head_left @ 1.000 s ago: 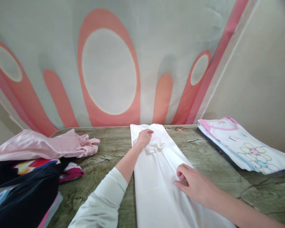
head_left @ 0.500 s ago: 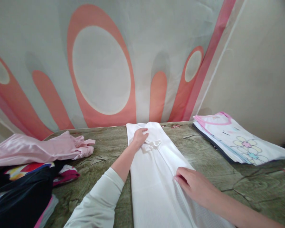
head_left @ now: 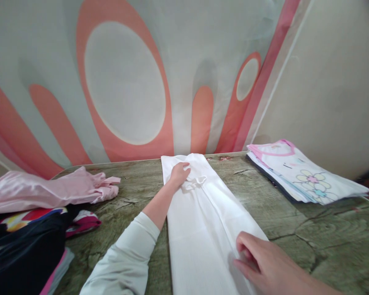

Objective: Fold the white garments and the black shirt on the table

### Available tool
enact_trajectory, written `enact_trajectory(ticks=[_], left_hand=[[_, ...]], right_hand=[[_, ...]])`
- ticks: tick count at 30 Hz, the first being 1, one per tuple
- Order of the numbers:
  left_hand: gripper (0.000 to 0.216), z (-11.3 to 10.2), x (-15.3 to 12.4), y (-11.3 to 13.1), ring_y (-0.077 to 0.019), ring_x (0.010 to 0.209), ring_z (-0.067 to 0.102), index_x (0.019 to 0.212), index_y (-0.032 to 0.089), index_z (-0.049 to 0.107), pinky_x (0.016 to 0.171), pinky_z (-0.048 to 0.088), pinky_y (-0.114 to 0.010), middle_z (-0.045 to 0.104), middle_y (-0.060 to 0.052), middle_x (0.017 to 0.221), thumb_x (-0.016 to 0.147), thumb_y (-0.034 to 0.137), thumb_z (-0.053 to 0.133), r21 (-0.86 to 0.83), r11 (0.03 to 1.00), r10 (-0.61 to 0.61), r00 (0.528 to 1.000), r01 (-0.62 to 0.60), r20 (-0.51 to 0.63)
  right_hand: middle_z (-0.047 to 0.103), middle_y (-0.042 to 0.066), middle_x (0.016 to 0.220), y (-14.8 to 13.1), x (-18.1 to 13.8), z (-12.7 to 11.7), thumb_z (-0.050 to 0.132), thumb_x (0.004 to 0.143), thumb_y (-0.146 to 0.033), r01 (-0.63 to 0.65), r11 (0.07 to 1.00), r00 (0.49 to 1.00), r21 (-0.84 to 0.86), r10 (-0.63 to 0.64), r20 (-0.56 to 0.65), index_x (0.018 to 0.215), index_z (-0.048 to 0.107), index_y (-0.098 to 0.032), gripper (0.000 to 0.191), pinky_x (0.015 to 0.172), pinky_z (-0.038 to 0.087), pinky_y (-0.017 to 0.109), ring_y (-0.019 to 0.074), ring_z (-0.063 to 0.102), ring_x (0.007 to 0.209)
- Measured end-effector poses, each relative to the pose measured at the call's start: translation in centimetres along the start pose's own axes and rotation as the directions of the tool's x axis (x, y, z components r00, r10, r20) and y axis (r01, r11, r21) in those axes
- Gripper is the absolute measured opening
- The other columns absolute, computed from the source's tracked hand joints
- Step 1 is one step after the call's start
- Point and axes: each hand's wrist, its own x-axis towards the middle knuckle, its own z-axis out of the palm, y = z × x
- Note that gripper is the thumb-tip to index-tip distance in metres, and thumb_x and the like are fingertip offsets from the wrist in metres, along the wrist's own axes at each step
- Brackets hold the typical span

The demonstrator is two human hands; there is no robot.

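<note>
A long white garment (head_left: 199,229), folded into a narrow strip, lies down the middle of the table with its far end by the back edge. A small wavy trim (head_left: 194,183) shows near that end. My left hand (head_left: 180,174) rests on the cloth beside the trim, fingers laid out over it. Lower down, my right hand (head_left: 258,256) is over the garment's right side, with fingers curled and a gap between thumb and forefinger. No cloth shows in that gap. The near end of the garment runs out of view.
A stack of folded tops (head_left: 307,172), a pink-collared flower-print one uppermost, lies at the right. Heaped at the left are a pink garment (head_left: 55,188) and dark clothes (head_left: 27,250). Behind the wood-patterned table (head_left: 135,184) rises a printed wall covering (head_left: 184,73).
My right hand has moved toward me and slightly right along the garment, and its pinch has loosened. The garment's right side lies flatter. My left hand stays by the trim.
</note>
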Motion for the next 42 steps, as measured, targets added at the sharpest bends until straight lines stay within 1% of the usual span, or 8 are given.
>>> enact_trajectory(ticks=[9,14,17,20,24,27,35,42], left_hand=[[0.032,-0.5,-0.1,0.6,-0.0201,0.109,0.054,0.106,0.015,0.065,0.099,0.036,-0.028,0.062,-0.007,0.114,0.075,0.019,0.059,-0.055,0.998,-0.037,0.999,0.039,0.037],[0.046,-1.0,-0.4,1.5,-0.0161,0.072,0.064,0.119,0.013,0.056,0.069,0.052,-0.027,0.065,-0.009,0.106,0.074,0.023,0.061,-0.176,0.978,-0.089,0.989,0.109,0.117],[0.053,-1.4,-0.5,2.2,-0.012,0.057,0.06,0.124,0.013,0.052,0.053,0.05,-0.023,0.067,-0.008,0.094,0.074,0.026,0.062,-0.231,0.963,-0.101,0.98,0.141,0.173],[0.055,-2.2,-0.3,2.6,-0.0095,0.054,0.057,0.124,0.013,0.052,0.048,0.046,-0.019,0.067,-0.007,0.092,0.072,0.024,0.063,-0.291,0.943,-0.108,0.974,0.164,0.199],[0.054,-3.1,0.1,2.4,-0.0084,0.056,0.056,0.123,0.015,0.053,0.052,0.046,-0.018,0.067,-0.004,0.087,0.07,0.022,0.062,-0.343,0.923,-0.118,0.976,0.175,0.183],[0.052,-3.2,0.3,1.6,-0.0117,0.062,0.06,0.121,0.015,0.055,0.06,0.049,-0.022,0.067,-0.003,0.084,0.07,0.02,0.061,-0.272,0.952,-0.104,0.984,0.141,0.144],[0.043,-2.6,0.3,0.6,-0.0207,0.102,0.058,0.105,0.012,0.065,0.095,0.042,-0.03,0.064,-0.008,0.109,0.063,0.007,0.06,-0.146,0.989,-0.023,0.997,0.033,0.067],[0.042,-2.9,0.6,0.1,-0.0227,0.1,0.059,0.104,0.012,0.066,0.092,0.044,-0.032,0.065,-0.009,0.107,0.063,0.009,0.06,-0.079,0.997,0.005,0.997,0.001,0.077]], right_hand=[[0.057,-0.002,0.06,0.0,-0.5,0.7,0.048,0.073,-0.02,-0.055,0.997,0.998,-0.049,0.054,-0.025,0.068,0.051,-0.021,0.006,0.052,0.027,0.023,0.0118,0.048,0.054],[0.055,-0.003,0.056,-0.7,-0.3,-1.3,0.049,0.072,-0.02,-0.086,0.984,0.996,0.155,0.082,0.037,0.064,0.052,-0.02,0.008,0.051,0.032,0.021,0.0106,0.047,0.053],[0.054,-0.003,0.056,-1.0,-0.4,-1.7,0.05,0.071,-0.02,-0.081,0.977,0.996,0.197,0.07,0.061,0.064,0.052,-0.019,0.008,0.05,0.032,0.02,0.01,0.046,0.052],[0.055,-0.003,0.056,-1.2,-0.5,-1.3,0.052,0.069,-0.019,-0.081,0.979,0.995,0.187,0.067,0.078,0.063,0.053,-0.019,0.006,0.05,0.032,0.02,0.0098,0.046,0.052],[0.056,-0.003,0.057,-1.4,-0.6,-0.9,0.051,0.068,-0.018,-0.066,0.978,0.992,0.199,0.042,0.121,0.063,0.054,-0.019,0.006,0.05,0.032,0.02,0.0097,0.046,0.053],[0.057,-0.003,0.059,-1.7,-0.6,-0.9,0.05,0.071,-0.02,-0.037,0.981,0.99,0.19,0.011,0.14,0.065,0.054,-0.019,0.007,0.05,0.031,0.02,0.0097,0.046,0.053],[0.058,-0.003,0.06,-1.9,-0.6,-1.1,0.051,0.074,-0.024,0.001,0.988,0.988,0.157,-0.026,0.155,0.067,0.057,-0.019,0.01,0.051,0.031,0.019,0.0096,0.047,0.053],[0.061,-0.001,0.061,-2.0,-0.6,-1.1,0.052,0.071,-0.023,-0.02,0.989,0.985,0.144,-0.006,0.175,0.069,0.061,-0.019,0.01,0.051,0.032,0.019,0.0101,0.049,0.054]])
